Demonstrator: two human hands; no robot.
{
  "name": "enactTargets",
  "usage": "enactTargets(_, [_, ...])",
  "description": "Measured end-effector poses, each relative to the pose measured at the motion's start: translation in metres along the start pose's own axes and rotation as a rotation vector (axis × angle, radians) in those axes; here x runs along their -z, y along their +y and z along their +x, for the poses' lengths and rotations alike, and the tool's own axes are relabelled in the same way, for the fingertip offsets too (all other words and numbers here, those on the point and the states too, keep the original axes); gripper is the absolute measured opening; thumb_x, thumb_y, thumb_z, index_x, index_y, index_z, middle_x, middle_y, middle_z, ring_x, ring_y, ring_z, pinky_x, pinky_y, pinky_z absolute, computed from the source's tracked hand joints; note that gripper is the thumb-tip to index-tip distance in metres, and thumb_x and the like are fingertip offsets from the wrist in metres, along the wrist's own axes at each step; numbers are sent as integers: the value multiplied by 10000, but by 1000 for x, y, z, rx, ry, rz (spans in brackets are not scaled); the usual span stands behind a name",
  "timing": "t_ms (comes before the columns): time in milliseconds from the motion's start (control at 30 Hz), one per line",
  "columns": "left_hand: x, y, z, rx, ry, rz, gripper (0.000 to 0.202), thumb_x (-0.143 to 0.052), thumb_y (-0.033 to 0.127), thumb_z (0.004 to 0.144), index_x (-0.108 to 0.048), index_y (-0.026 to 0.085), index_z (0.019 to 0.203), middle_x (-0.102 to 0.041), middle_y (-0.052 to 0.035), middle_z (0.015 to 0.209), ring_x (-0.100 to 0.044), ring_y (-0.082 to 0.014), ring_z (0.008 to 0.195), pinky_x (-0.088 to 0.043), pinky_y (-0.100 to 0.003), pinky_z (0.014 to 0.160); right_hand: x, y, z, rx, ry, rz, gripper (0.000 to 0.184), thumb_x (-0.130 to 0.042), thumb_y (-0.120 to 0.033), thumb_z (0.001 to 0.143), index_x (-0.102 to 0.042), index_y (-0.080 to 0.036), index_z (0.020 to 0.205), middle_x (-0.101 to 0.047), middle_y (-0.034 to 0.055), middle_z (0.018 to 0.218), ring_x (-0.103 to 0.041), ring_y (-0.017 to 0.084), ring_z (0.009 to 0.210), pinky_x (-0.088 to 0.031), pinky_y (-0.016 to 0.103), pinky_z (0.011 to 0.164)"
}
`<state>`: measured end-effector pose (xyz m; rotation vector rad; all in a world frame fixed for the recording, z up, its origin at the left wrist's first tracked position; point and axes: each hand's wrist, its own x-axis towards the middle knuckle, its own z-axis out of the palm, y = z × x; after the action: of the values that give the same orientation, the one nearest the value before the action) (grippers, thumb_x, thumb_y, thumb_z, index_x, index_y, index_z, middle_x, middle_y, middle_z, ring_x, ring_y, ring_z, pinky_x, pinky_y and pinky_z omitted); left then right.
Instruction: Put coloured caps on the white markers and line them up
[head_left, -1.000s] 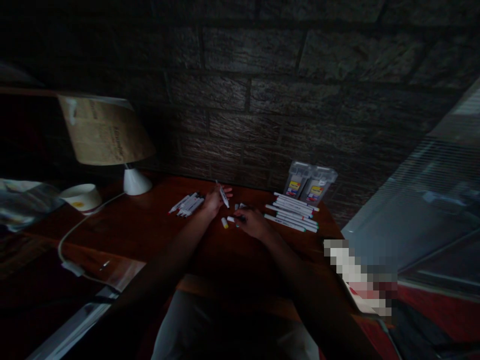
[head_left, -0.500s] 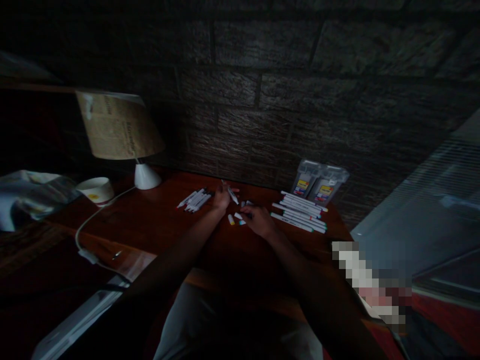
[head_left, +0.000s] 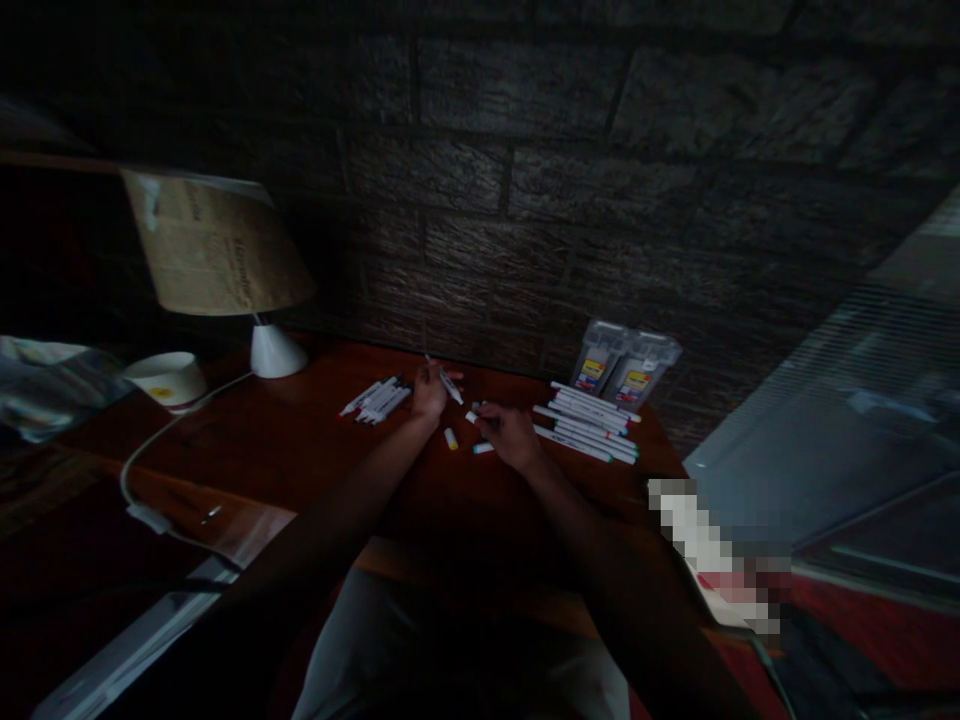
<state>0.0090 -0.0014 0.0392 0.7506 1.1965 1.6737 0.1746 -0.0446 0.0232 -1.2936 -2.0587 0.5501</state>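
Note:
My left hand (head_left: 430, 392) is closed around a white marker (head_left: 451, 386) whose end points down toward my other hand. In my right hand (head_left: 511, 434) a small white marker cap (head_left: 472, 416) is pinched between the fingertips, close to the marker's end but apart from it. A cap with a yellow end (head_left: 451, 439) lies on the table below the hands. Another cap with a teal end (head_left: 482, 449) rests beside my right hand, partly hidden by it. To the left is a bunch of white markers (head_left: 384, 400); to the right, a larger row of white markers (head_left: 592, 420).
Two clear plastic cases (head_left: 626, 365) stand at the back right of the wooden table (head_left: 300, 450). A lamp (head_left: 277, 350) and a white bowl (head_left: 169, 380) are on the left, with a white cord (head_left: 131, 460) hanging over the edge. A brick wall rises behind.
My right hand has lifted a cap and brought it nearer the marker's end. The left hand still holds the marker. The whole view has shifted slightly.

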Motion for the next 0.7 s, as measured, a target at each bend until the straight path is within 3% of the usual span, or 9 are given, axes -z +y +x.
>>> enactTargets(133, [0,2,0,-12,38,8,283,-442,484,1074,-462,217,983,-706,21,688,-603,-134,451,-433,-219,455,3,1,1,2,37,64,194,-638,-186,948,-771,-251,1073,-815,14,1090,-777,183,1001,-584,314,943])
enactTargets(267, [-2,4,-2,-20,47,4,258,-430,460,1081,-462,212,1017,-706,18,716,-604,-124,443,-382,-193,408,1,-2,0,1,43,78,175,-640,-224,958,-764,-227,1081,-811,38,1111,-775,199,1017,-579,332,964])
enactTargets(433, [-4,7,-8,-26,-66,1,197,-382,347,1097,-472,197,1008,-748,-15,802,-629,-116,467,-395,-191,420,-2,-2,0,-5,68,124,173,-646,-229,956,-759,-224,1087,-807,48,1125,-772,205,1036,-577,343,996])
enactTargets(567, [-4,9,-13,-52,-158,-30,207,-459,385,1074,-488,195,996,-756,-34,837,-659,-134,505,-397,-206,426,-1,-1,1,-23,80,150,185,-647,-209,949,-757,-226,1098,-803,50,1146,-770,203,1052,-575,350,1011])
enactTargets(700, [-3,9,-13,-61,-147,-54,261,-541,454,1034,-492,202,989,-743,-19,809,-664,-132,524,-398,-196,440,-2,1,1,-2,89,172,176,-648,-223,948,-759,-225,1084,-807,52,1125,-770,203,1043,-582,344,994])
